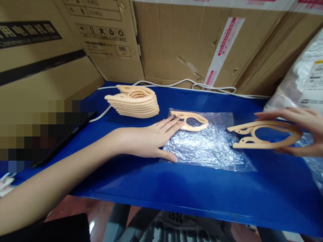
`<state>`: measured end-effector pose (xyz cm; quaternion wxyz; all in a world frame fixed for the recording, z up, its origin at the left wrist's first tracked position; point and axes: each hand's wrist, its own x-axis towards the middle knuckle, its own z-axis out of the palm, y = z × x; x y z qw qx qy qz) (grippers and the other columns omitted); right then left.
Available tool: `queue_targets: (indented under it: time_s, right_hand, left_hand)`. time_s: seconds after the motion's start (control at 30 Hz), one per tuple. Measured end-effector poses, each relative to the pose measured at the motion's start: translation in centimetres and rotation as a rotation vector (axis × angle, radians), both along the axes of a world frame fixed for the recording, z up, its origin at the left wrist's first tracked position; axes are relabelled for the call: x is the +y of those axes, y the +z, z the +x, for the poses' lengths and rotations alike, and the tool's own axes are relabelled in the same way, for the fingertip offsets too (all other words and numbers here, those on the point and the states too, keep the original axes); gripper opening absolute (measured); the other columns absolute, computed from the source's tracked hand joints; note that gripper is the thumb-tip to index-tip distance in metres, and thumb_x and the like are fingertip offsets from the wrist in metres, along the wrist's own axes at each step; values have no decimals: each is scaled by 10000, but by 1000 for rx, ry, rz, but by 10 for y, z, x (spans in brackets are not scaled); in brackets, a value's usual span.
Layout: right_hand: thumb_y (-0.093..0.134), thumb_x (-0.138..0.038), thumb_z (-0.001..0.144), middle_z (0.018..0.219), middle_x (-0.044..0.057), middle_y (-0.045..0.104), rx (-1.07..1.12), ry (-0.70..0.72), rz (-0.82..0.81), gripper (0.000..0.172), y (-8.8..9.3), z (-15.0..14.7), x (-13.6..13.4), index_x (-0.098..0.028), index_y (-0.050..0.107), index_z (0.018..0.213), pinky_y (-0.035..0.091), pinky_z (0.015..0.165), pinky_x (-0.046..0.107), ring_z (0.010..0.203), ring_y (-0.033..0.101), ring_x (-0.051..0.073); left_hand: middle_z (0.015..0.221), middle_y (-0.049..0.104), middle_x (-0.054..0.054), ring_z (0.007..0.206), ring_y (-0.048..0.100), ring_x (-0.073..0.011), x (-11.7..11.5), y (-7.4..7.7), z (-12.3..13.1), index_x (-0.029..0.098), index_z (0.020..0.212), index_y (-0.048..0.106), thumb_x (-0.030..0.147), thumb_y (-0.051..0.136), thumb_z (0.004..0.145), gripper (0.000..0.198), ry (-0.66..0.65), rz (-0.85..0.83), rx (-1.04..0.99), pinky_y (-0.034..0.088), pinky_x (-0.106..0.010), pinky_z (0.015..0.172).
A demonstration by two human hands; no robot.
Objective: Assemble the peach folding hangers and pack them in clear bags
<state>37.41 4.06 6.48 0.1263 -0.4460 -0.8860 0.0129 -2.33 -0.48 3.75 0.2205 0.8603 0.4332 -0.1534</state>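
Note:
My left hand (151, 139) lies flat with fingers spread on the left edge of a clear plastic bag (207, 148). Its fingertips touch a peach folded plastic hanger (192, 121) that rests on the bag. My right hand (300, 131) grips another peach hanger (264, 134) at its right end, held just above the blue table (176, 188) beside the bag's right edge. A stack of several identical hangers (135, 101) sits at the back left.
Cardboard boxes (176, 43) wall off the back and left. A white cable (202, 85) runs along the table's rear edge. A white plastic bag of goods (302, 84) sits at the right. A dark flat object (63, 141) lies at the left.

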Motion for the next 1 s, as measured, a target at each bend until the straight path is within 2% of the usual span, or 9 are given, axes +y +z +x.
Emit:
queue_targets:
  time_s: [0.13,0.33,0.53,0.63,0.73,0.87,1.0]
  right_hand:
    - [594,-612,824,1245,137,647,-9,26,-55,666,-8,-24,-4,-319,517,1417,479,931,536,1148,574,385]
    - [696,-543,803,1313,80,645,-131,217,-188,698,-16,-32,-2,-391,461,1443,510,884,499,1111,612,348]
    - [699,-555,821,1415,93,585,-63,210,-305,762,-31,-56,-8,-299,428,1487,518,967,472,1203,598,338]
    - [701,-558,827,1444,72,562,19,212,-352,776,-37,-66,-11,-325,403,1504,528,991,466,1228,592,331]
    - [719,-574,803,1383,81,597,54,197,-354,792,-40,-64,-7,-332,427,1497,542,961,502,1192,603,351]
    - [770,-574,746,1187,102,675,51,177,-411,845,-37,-46,9,-292,475,1486,563,870,508,1054,646,346]
    - [763,-531,777,1083,84,706,76,185,-535,754,-34,-37,16,-308,516,1454,566,840,453,970,667,307]
  left_hand:
    - [1635,-213,-86,1528,-183,-241,0,-1,0,103,1588,-118,697,453,935,1051,-13,-1,-28,61,-422,1263]
    - [1639,-211,-103,1524,-196,-251,-1,-2,1,97,1584,-129,710,450,925,1070,-11,-5,-67,55,-444,1261]
    - [1647,-208,-109,1532,-169,-251,0,-7,3,123,1589,-136,694,392,950,1006,17,-2,-72,48,-451,1264]
    - [1655,-185,-117,1533,-162,-253,1,-7,5,114,1594,-115,682,365,963,976,14,7,-66,33,-460,1264]
    - [1660,-169,-122,1537,-154,-249,2,-6,9,97,1598,-94,687,367,959,984,9,18,-51,33,-439,1269]
    - [1670,-146,-110,1545,-128,-246,2,-7,10,118,1606,-75,693,389,952,987,3,48,-65,45,-416,1274]
    - [1673,-125,-113,1550,-113,-260,1,-12,7,117,1612,-47,725,392,935,1010,-10,88,-116,59,-438,1276]
